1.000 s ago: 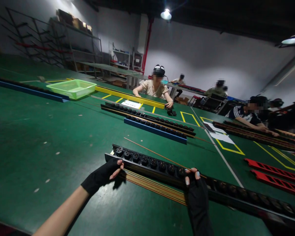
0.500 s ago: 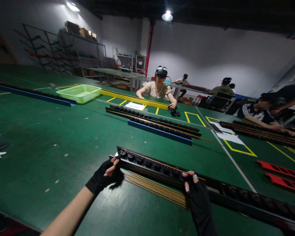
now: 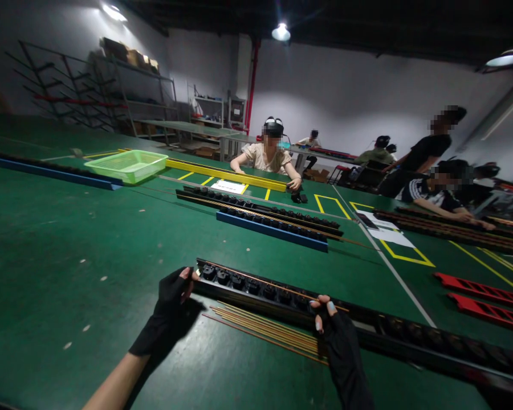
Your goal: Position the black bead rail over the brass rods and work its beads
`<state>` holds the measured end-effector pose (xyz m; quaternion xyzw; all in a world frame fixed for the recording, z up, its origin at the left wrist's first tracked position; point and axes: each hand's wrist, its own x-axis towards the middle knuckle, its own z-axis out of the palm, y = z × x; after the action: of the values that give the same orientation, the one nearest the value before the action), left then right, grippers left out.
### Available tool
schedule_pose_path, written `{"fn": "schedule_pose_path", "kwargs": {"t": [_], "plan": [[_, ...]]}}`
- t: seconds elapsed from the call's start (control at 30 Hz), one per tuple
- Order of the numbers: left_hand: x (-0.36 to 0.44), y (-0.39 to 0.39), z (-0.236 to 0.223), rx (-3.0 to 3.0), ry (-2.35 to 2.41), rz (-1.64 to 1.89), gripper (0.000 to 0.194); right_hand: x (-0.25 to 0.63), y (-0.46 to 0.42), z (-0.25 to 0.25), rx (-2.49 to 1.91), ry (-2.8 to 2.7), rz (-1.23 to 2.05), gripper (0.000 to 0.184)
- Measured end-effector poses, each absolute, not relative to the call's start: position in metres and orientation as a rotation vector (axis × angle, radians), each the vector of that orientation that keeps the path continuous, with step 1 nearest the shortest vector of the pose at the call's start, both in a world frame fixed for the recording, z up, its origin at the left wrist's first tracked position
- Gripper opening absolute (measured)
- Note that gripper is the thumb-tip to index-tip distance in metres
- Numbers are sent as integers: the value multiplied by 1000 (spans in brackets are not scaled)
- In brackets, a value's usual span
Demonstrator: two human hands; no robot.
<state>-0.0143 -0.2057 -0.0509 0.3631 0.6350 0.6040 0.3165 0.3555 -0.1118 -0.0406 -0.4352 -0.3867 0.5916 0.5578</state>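
A long black socket strip (image 3: 265, 290) lies across the green table (image 3: 68, 239) in front of me. A thin copper rod (image 3: 277, 282) lies along its top. My left hand (image 3: 171, 307), in a black fingerless glove, rests against the strip's left end with fingers curled on it. My right hand (image 3: 336, 330), gloved the same way, grips the strip's near edge further right, fingertips on top. Several loose copper rods (image 3: 265, 330) lie on the table between my hands, just in front of the strip.
More black strips (image 3: 260, 208) and a blue rail (image 3: 273, 230) lie further back. A green basket (image 3: 126, 165) stands at the far left, red rails (image 3: 483, 290) at right. A person in a headset sits opposite (image 3: 267, 154); other people work at right.
The copper rod that lay behind the strip now sits along its top. My left hand slid from the strip's near edge to its left end. My right hand stayed put.
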Motion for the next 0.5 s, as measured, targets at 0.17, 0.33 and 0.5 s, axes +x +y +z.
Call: {"fn": "schedule_pose_path", "kwargs": {"t": [0.17,0.33,0.5], "plan": [[-6,-207,-42,1735,2263,1754,28,352,-110,-41,-1029,-867,1367,51],[4,-200,-43,2256,2383,1440,63,354,-112,-46,-1025,-905,1374,49],[2,-199,-46,2480,2349,1281,68,357,-112,-50,-1001,-893,1420,49]]}}
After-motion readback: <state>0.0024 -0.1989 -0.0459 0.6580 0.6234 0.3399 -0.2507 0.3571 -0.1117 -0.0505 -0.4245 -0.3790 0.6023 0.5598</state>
